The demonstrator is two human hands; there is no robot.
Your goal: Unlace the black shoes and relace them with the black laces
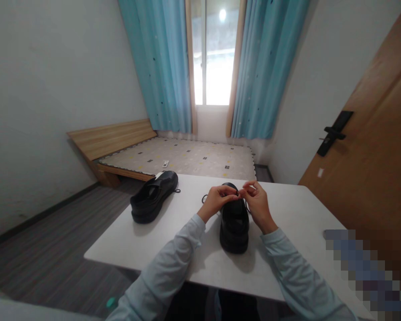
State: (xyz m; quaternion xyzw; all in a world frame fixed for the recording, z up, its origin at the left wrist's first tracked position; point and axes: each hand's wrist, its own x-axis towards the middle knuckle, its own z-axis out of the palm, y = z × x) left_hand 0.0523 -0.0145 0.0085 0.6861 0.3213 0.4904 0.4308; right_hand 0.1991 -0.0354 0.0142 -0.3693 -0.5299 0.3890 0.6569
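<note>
A black shoe [234, 225] stands on the white table [194, 263], its heel towards me. Over its lacing area my left hand [218, 200] and my right hand [256, 203] meet, with the fingertips of both pinched together on the black shoelace. A lace loop sticks out left of the shoe, and some lace hangs by my right hand. My fingers hide most of the lacing. The other black shoe [152, 200] rests at the table's left side, with a small lace loop at its right.
Beyond the table is a low bed [194, 154] with a small white object [165, 164] on it. A wooden door [364, 147] is at the right. A pixelated patch covers the table's right edge. Something green [111, 302] lies on the floor.
</note>
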